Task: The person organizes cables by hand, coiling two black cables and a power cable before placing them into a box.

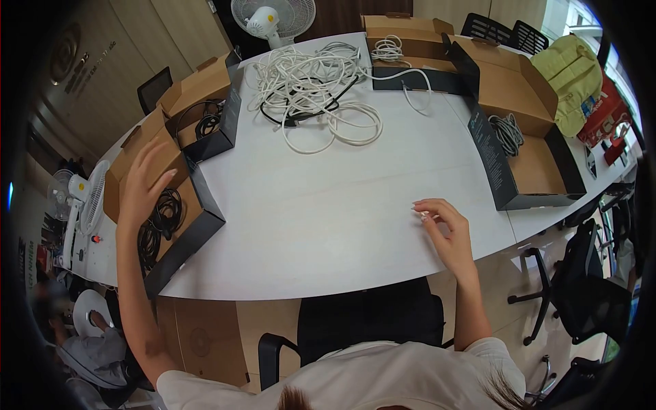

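My left hand [142, 190] is raised over the near left box [183, 236], its fingers apart and nothing in it. Coiled black cables [164, 213] lie in that box beside the hand. Above the right half of the white table [307, 219], my right hand [444, 229] has its fingers loosely curved and apart, with nothing seen in it. A tangled heap of white cables [301, 75], with a black cable [335, 104] among them, lies at the table's far side. Grey coiled cable [507, 134] sits in the open right box [540, 167].
Another open box [222, 130] with black cable stands at the left, and one [424, 78] with white cable at the back. A fan [273, 20] is behind the table. A black chair [369, 318] stands at the near edge. A seated person [92, 352] is at the lower left.
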Available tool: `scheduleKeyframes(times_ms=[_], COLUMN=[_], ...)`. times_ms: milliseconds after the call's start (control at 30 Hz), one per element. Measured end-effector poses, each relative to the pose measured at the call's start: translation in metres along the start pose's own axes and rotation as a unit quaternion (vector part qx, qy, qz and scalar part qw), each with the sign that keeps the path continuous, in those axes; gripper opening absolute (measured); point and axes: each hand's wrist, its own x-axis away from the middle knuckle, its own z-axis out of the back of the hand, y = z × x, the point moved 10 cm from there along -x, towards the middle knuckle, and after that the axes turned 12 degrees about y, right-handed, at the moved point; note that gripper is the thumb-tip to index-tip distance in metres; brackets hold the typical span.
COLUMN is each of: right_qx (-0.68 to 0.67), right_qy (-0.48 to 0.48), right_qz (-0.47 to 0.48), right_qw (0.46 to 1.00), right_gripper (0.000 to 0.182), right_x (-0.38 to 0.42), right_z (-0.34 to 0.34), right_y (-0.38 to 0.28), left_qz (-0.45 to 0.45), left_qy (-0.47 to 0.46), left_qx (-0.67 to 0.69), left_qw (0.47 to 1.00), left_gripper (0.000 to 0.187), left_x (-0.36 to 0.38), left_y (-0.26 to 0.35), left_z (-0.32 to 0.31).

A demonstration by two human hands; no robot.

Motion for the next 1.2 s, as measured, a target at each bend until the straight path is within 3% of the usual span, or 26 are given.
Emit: scheduleKeyframes(times_ms=[100, 200, 300, 400, 467, 500, 533, 667, 700, 767, 833, 933, 967, 1067, 1100, 1200], right_qx=[0.08, 0.152, 0.205, 0.208, 0.239, 0.244, 0.249, 0.256, 0.272, 0.306, 0.242, 0.159, 0.133, 0.048, 0.012, -0.099], right_qy=[-0.108, -0.202, -0.283, -0.319, -0.308, -0.297, -0.287, -0.272, -0.262, -0.243, -0.197, -0.121, -0.094, -0.073, -0.071, -0.104], right_qz=[0.102, 0.196, 0.237, 0.231, 0.235, 0.23, 0.227, 0.199, 0.207, 0.22, 0.221, 0.176, 0.154, 0.059, 0.052, -0.068], right_qw=[0.986, 0.947, 0.907, 0.895, 0.891, 0.894, 0.897, 0.906, 0.902, 0.894, 0.924, 0.964, 0.975, 0.994, 0.996, 0.987], right_gripper=[0.017, 0.021, 0.026, 0.033, 0.037, 0.039, 0.04, 0.043, 0.04, 0.033, 0.021, 0.021, 0.023, 0.023, 0.028, 0.035], right_x=[-0.015, -0.031, -0.058, -0.093, -0.114, -0.12, -0.126, -0.136, -0.141, -0.151, -0.166, -0.191, -0.201, -0.226, -0.23, -0.238], right_z=[-0.018, -0.045, -0.092, -0.154, -0.188, -0.2, -0.21, -0.228, -0.229, -0.227, -0.217, -0.191, -0.18, -0.16, -0.157, -0.158], right_y=[-0.038, -0.061, -0.058, -0.037, -0.019, -0.01, -0.002, 0.022, 0.024, 0.032, 0.034, 0.041, 0.044, 0.071, 0.076, 0.107], left_qz=[-0.084, 0.014, 0.037, 0.18, 0.313, 0.336, 0.356, 0.366, 0.334, 0.291, 0.253, 0.16, 0.09, -0.049, -0.05, -0.105], left_qy=[0.01, -0.036, -0.127, -0.099, -0.085, -0.13, -0.172, -0.147, -0.138, -0.134, -0.116, -0.014, 0.0, 0.089, 0.023, 0.074], left_qx=[0.033, 0.127, 0.075, 0.165, 0.255, 0.325, 0.393, 0.435, 0.438, 0.541, 0.615, 0.513, 0.341, 0.162, 0.122, 0.06], left_qw=[0.996, 0.991, 0.988, 0.965, 0.911, 0.874, 0.83, 0.81, 0.823, 0.778, 0.737, 0.843, 0.936, 0.982, 0.991, 0.99], left_gripper=[0.032, 0.025, 0.041, 0.04, 0.038, 0.04, 0.041, 0.027, 0.022, 0.023, 0.027, 0.03, 0.031, 0.024, 0.019, 0.021], left_x=[-0.02, -0.037, -0.043, -0.049, -0.049, -0.047, -0.044, -0.063, -0.074, -0.096, -0.113, -0.125, -0.124, -0.103, -0.099, -0.094], left_y=[0.065, 0.059, 0.028, 0.011, 0.009, 0.017, 0.031, 0.057, 0.068, 0.088, 0.102, 0.07, 0.064, 0.086, 0.094, 0.104], left_z=[-0.029, -0.103, -0.212, -0.278, -0.298, -0.311, -0.315, -0.292, -0.278, -0.26, -0.244, -0.268, -0.272, -0.265, -0.271, -0.268])
